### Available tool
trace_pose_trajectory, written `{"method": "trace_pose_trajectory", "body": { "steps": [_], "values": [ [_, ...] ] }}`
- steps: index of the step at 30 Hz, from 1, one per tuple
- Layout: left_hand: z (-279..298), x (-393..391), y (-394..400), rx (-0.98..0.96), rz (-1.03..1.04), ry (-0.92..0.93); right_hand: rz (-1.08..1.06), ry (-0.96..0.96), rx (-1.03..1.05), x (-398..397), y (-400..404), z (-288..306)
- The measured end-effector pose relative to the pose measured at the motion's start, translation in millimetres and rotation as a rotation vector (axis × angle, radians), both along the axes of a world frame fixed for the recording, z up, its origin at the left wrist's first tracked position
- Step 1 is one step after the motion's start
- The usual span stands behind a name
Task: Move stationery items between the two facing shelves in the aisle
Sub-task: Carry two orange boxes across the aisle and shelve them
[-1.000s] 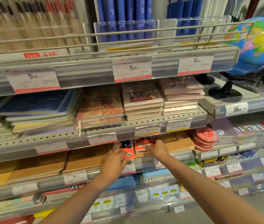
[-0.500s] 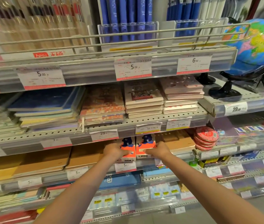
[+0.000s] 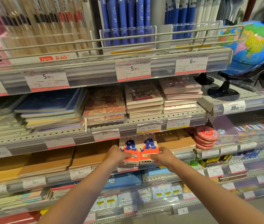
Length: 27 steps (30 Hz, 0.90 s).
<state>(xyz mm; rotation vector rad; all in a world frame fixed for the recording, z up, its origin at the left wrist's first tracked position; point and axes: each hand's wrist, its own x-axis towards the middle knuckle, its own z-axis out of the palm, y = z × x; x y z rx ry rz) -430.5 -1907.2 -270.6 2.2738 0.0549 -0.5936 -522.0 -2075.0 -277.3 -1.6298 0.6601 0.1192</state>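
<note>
- Now both bare hands reach to the third shelf down, each grasping one of two matching packs that stand side by side and touch along their inner edges.
- Left hand (image 3: 117,155) wraps the outer left edge of the left pack (image 3: 129,150), thumb across its orange lower front.
- Right hand (image 3: 164,157) grips the outer right edge of the right pack (image 3: 148,148) in the same way, fingers curled behind it.
- Each pack shows a blue cartoon animal on a white and orange front; both stand upright at the shelf lip (image 3: 183,154), with tops tucked under the price strip (image 3: 149,127) directly above the grip.
- Just left of the left hand lie flat stacks of brown kraft notebooks (image 3: 47,160); more brown notebooks (image 3: 174,139) lie just right of the right hand.
- Farther right of the grip sits a stack of red round tape tins (image 3: 206,137).
- Above the grip, a shelf carries piles of patterned notebooks (image 3: 105,104), and well up to the right stands a globe (image 3: 249,46).
</note>
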Motion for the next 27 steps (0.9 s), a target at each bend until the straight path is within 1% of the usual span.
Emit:
{"method": "trace_pose_trajectory", "body": {
  "steps": [2, 5, 8, 13, 16, 19, 23, 25, 27],
  "values": [
    [0, 2, 4, -0.119, 0.054, 0.036, -0.019, 0.014, 0.02, -3, 2, 0],
    [7, 2, 11, -0.299, 0.141, 0.162, -0.036, 0.026, 0.099, -5, 3, 2],
    [12, 2, 24, -0.442, 0.14, 0.311, -0.029, 0.039, 0.177, -5, 3, 4],
    [13, -3, 53, -0.595, 0.111, 0.468, 0.02, 0.023, 0.312, -9, 10, 5],
    [8, -8, 79, -0.641, 0.084, 0.487, 0.098, -0.039, 0.343, -11, 20, 7],
    [6, -14, 110, -0.681, 0.118, 0.493, 0.225, -0.092, 0.37, -11, 37, 12],
    [7, -25, 158, -0.724, 0.184, 0.428, 0.383, -0.106, 0.354, -7, 72, 18],
    [8, -33, 184, -0.72, 0.202, 0.404, 0.454, -0.114, 0.341, -1, 94, 20],
    [9, -42, 211, -0.71, 0.263, 0.371, 0.534, -0.139, 0.311, 4, 118, 20]
  ]
}}
